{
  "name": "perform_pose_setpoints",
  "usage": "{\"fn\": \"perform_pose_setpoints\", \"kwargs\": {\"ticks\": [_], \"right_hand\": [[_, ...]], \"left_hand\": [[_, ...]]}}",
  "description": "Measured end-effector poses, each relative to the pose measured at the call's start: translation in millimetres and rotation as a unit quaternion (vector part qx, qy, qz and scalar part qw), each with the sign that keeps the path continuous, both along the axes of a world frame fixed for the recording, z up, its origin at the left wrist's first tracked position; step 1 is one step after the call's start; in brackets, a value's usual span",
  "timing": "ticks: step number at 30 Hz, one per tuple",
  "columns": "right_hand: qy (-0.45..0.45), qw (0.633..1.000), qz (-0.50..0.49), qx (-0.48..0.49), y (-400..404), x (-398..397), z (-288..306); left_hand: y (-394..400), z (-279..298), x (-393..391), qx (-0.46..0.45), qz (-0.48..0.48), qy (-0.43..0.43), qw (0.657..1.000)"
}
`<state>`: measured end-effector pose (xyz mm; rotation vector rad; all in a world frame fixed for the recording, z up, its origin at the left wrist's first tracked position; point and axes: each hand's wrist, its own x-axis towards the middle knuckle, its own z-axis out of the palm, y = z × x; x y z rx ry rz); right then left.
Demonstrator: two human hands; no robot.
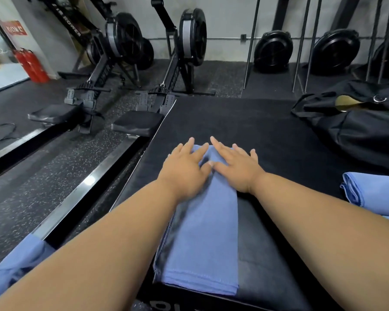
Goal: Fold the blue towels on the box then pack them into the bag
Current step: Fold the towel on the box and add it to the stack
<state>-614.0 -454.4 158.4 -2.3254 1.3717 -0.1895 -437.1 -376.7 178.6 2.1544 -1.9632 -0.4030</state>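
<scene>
A blue towel (202,239), folded into a long narrow strip, lies lengthwise on the black box (245,122). My left hand (184,167) and my right hand (236,167) press flat on its far end, side by side, fingers straight and spread. A second folded blue towel (373,194) rests at the box's right edge. More blue cloth (16,265) hangs at the lower left, partly under my left arm. The black bag (357,131) sits on the box's far right, its top open.
Two black rowing machines (121,41) stand on the speckled floor to the left and ahead, their rails running beside the box. Black fan units (274,52) and metal poles line the back wall. A red extinguisher (32,63) stands far left.
</scene>
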Motion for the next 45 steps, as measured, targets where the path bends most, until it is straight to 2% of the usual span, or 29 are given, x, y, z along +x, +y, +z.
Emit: {"fn": "perform_pose_setpoints", "kwargs": {"ticks": [3, 5, 8, 10, 12, 14, 15, 18, 22, 27, 31, 37, 42, 45], "right_hand": [[-0.005, 1.000, -0.017, 0.002, -8.5, 0.6, -2.2], [0.000, 1.000, -0.024, -0.004, -10.3, 2.6, -4.6], [-0.002, 1.000, -0.025, -0.016, -10.8, 4.6, -8.6], [-0.006, 1.000, -0.023, -0.019, -10.9, 4.0, -10.3], [-0.011, 0.999, -0.023, -0.025, -11.0, 2.5, -10.4], [-0.010, 0.999, -0.020, -0.032, -11.9, 1.2, -9.9], [-0.004, 0.999, -0.017, -0.035, -12.1, 1.4, -9.8], [0.021, 0.999, -0.012, -0.036, -9.9, 3.3, -8.4], [0.004, 0.998, -0.013, -0.058, -4.1, 3.3, -5.5], [-0.005, 0.993, 0.044, -0.105, 12.9, -4.9, -3.7], [0.019, 0.987, 0.109, -0.120, 46.5, -16.3, -1.5], [0.040, 0.978, 0.160, -0.127, 123.2, -45.4, 1.0], [0.054, 0.981, 0.166, -0.089, 174.4, -66.3, 3.3], [0.079, 0.978, 0.175, -0.080, 199.1, -75.8, 5.0]], "left_hand": [[-24.8, -11.8, 2.1, 0.060, 0.018, -0.032, 0.997], [-30.6, -21.8, 14.1, 0.070, 0.048, -0.052, 0.995], [-35.2, -23.7, 35.4, 0.063, 0.147, -0.043, 0.986], [-39.6, -19.5, 35.7, 0.004, 0.192, 0.007, 0.981], [-46.2, -16.2, 19.7, -0.063, 0.128, 0.031, 0.989], [-48.0, -19.6, -2.6, -0.039, 0.035, -0.004, 0.999], [-47.3, -23.3, -8.6, -0.003, 0.026, -0.022, 0.999], [-45.6, -28.7, 3.9, 0.052, 0.081, -0.032, 0.995], [-21.9, -26.0, 37.2, 0.048, 0.128, -0.028, 0.990], [37.1, -19.5, 46.5, 0.013, 0.098, 0.086, 0.991], [80.2, -19.4, 42.1, 0.031, 0.052, 0.055, 0.997], [148.5, -30.0, 36.0, -0.006, 0.028, 0.042, 0.999], [192.3, -37.3, 30.9, -0.036, 0.041, 0.074, 0.996], [212.2, -42.7, 24.0, -0.078, 0.078, 0.146, 0.983]]}}
